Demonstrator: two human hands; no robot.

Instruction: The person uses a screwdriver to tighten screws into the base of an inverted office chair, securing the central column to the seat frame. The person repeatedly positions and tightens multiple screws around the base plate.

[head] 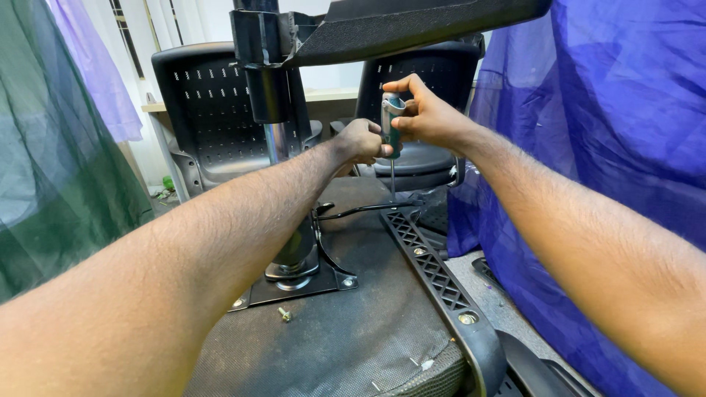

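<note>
Both hands gripped a green-handled screwdriver (392, 125) upright: the right hand (426, 114) wrapped its top to turn it, the left hand (360, 141) closed low on the handle, steadying it. Its tip met the black armrest bracket (434, 268) below them, on the upturned chair seat (331, 345).

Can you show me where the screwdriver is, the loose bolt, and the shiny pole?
screwdriver (392, 126), head view, on its green handle between both hands.
loose bolt (284, 315), head view, on the bolt's head, lying on the grey seat underside.
shiny pole (276, 142), head view, on the chrome stretch below the black sleeve.
</note>
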